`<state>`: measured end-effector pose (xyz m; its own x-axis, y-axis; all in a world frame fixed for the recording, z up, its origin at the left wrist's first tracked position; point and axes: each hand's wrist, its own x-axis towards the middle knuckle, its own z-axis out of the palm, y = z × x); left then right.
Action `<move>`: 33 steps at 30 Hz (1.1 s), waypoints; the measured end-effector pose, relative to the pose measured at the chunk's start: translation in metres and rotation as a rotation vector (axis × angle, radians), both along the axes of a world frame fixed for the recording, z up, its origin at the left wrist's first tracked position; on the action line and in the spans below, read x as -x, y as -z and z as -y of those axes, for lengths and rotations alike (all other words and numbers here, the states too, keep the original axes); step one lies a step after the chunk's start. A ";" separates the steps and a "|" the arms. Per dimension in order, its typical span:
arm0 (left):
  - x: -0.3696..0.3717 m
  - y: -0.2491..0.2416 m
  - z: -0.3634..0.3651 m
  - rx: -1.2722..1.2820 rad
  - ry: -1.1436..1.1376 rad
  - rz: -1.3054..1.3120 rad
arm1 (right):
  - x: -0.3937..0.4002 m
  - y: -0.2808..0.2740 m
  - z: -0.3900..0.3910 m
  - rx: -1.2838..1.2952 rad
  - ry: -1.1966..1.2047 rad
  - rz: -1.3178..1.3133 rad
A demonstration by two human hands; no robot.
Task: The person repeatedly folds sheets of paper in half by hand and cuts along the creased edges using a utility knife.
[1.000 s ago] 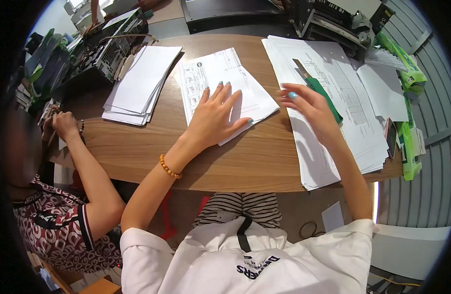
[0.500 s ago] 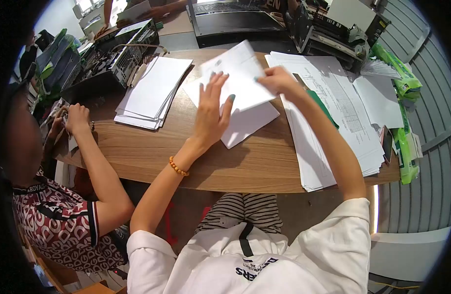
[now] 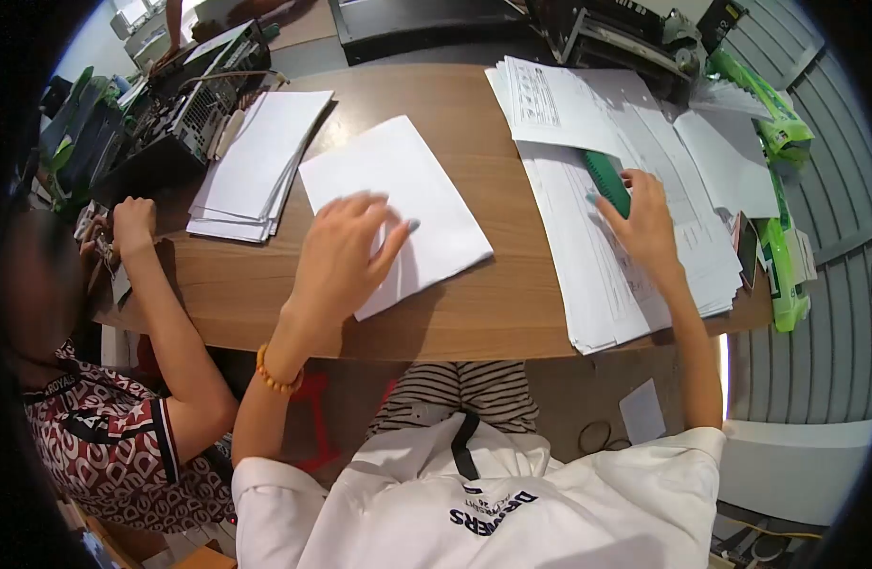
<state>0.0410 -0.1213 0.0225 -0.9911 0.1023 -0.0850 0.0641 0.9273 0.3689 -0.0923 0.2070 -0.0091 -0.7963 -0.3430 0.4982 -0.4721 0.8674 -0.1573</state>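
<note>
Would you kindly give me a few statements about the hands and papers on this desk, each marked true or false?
1. The left hand rests flat on the blank white sheet. True.
2. The right hand touches the green-handled utility knife. True.
3. The knife lies on the bare brown wooden desk. False: it lies on the printed paper stack.
4. The left wrist wears a silver watch. False: it wears an orange beaded bracelet.

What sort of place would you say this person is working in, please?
Probably an office or print shop. Stacks of white printed sheets cover the brown wooden table, an opened grey computer case sits at its far corner, and black printing machinery stands behind.
</note>
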 end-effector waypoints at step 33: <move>0.035 0.058 -0.014 0.123 0.094 -0.392 | -0.143 -0.032 -0.009 0.210 -0.375 0.247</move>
